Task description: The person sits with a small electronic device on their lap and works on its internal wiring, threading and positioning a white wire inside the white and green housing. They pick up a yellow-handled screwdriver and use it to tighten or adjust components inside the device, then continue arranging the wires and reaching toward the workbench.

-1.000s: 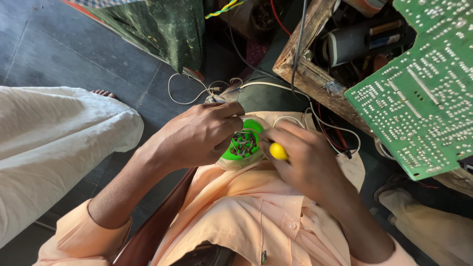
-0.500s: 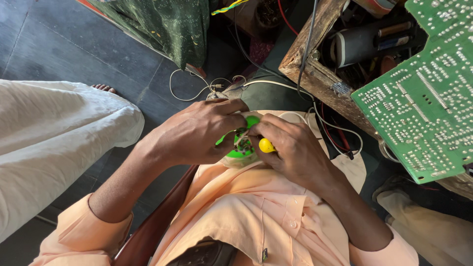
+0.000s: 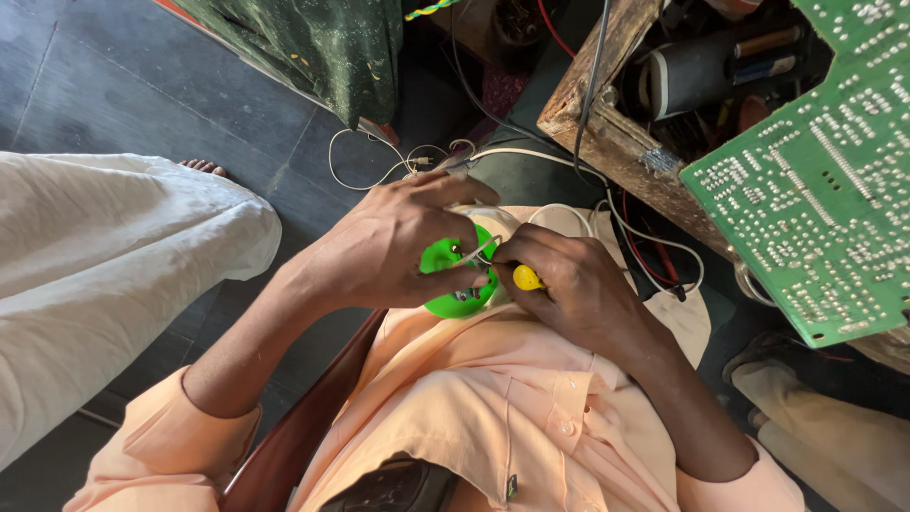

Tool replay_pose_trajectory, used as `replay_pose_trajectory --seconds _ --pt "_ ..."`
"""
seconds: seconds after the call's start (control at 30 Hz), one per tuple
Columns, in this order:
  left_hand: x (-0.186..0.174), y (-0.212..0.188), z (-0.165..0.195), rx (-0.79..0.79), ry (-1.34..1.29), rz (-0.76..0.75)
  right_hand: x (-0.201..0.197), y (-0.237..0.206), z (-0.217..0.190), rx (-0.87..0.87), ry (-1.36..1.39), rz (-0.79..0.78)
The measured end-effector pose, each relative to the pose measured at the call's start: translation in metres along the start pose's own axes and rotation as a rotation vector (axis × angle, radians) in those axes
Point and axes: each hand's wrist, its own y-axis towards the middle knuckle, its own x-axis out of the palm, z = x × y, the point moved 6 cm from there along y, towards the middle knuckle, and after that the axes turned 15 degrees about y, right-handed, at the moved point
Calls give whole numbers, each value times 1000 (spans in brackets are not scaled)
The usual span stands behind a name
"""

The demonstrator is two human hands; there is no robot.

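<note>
My left hand [image 3: 398, 246] grips a small round bright-green plastic part [image 3: 457, 281] held over my lap, fingers wrapped across its top. My right hand [image 3: 569, 280] closes on a tool with a yellow handle [image 3: 527, 278], its thin tip lying across the green part. A thin white wire [image 3: 474, 253] crosses the green part between the two hands. Much of the green part is hidden under my left fingers.
A large green circuit board [image 3: 815, 190] juts in at the upper right over a wooden box [image 3: 607, 133] of parts and cables. White and black wires [image 3: 398, 156] trail on the dark tiled floor. White cloth [image 3: 104, 275] lies at left, a dark green cloth [image 3: 313, 57] above.
My hands have drawn closer together over the green part. The left fingers now cover more of it, and the yellow-handled tool has shifted left against it.
</note>
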Motion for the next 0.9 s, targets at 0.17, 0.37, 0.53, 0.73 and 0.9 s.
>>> replay_pose_trajectory --seconds 0.17,0.37,0.53,0.73,0.9 --pt "3 3 -2 -26 -46 38 1 -1 4 -47 -104 -17" --pt "8 1 -4 -12 -57 107 5 0 9 26 -99 78" --pt "12 2 -2 -5 17 136 10 0 12 137 -53 158" --pt "15 2 -3 -53 38 111 8 3 12 139 25 176" --pt "16 2 -9 -51 24 112 0 1 18 179 89 131"
